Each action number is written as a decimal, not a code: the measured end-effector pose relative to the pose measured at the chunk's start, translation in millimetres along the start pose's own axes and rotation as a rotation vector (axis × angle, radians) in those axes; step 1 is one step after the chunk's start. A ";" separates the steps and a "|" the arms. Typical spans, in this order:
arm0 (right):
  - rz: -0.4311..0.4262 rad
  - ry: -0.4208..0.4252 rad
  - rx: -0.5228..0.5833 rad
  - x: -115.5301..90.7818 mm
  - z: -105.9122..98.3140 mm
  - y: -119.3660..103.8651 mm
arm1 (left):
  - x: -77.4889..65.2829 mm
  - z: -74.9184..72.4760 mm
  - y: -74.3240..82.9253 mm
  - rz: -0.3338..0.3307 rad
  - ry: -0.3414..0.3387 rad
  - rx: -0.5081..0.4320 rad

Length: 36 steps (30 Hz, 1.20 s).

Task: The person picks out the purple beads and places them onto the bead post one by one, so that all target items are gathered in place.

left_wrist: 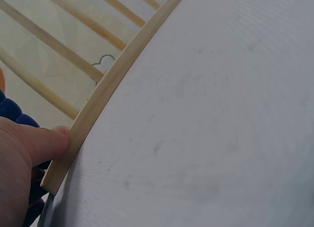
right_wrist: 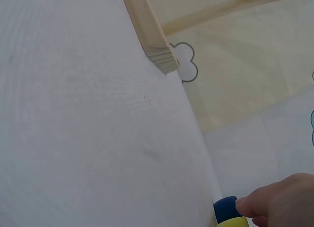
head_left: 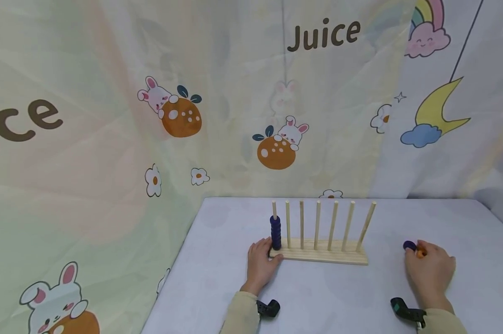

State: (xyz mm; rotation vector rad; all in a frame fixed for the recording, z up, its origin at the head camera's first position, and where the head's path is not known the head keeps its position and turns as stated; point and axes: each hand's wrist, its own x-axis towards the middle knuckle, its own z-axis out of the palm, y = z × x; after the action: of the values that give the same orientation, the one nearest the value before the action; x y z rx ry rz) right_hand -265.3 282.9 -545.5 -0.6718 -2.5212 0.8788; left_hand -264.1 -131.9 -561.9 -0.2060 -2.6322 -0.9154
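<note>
A wooden peg rack [head_left: 318, 255] with several upright pegs stands on the table. Dark blue beads [head_left: 276, 234] are stacked on its leftmost peg, whose top sticks out above them. My left hand [head_left: 260, 262] grips the left end of the base, thumb pressed on the front edge in the left wrist view and the other fingers behind. Well right of the rack, my right hand [head_left: 432, 269] pinches a dark blue bead [right_wrist: 225, 209] at its fingertips. Right by the fingers shows an orange piece [head_left: 421, 253]; a yellow piece [right_wrist: 234, 222] lies against the blue bead in the right wrist view.
A white cloth covers the table [head_left: 318, 297]. Behind it hangs a printed curtain [head_left: 234, 93] with rabbits, flowers and lettering. A black device [head_left: 269, 308] sits at the left wrist and another black device [head_left: 406, 311] at the right.
</note>
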 end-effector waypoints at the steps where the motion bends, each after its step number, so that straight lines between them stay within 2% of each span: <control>1: 0.006 -0.003 -0.011 0.7 -0.2 0.1 | 0.2 0.2 0.0 0.001 -0.001 0.002; 6: -0.001 -0.015 -0.032 1.8 -0.9 0.4 | 0.8 1.3 0.0 -0.001 -0.006 0.013; 16: -0.064 0.023 -0.005 -2.4 -0.7 -1.4 | 1.3 1.0 0.2 0.001 0.004 0.008; 23: -0.145 0.049 -0.003 -3.3 0.7 0.3 | 1.4 1.7 0.5 -0.004 -0.005 0.002; 27: -0.178 0.036 -0.019 -1.9 1.6 1.9 | 1.5 1.6 1.4 -0.007 -0.008 -0.005; 33: -0.152 0.004 -0.060 -1.9 4.8 0.7 | 0.9 0.7 2.1 -0.008 -0.005 0.000; 36: -0.182 0.009 -0.080 -2.6 7.4 1.6 | 0.5 0.7 2.1 -0.007 -0.003 0.001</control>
State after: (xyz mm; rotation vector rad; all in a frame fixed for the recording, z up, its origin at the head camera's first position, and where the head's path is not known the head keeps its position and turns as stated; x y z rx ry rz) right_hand -266.3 279.1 -552.5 -0.4594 -2.5719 0.7124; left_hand -264.2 -129.9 -561.0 -0.1984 -2.6375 -0.9173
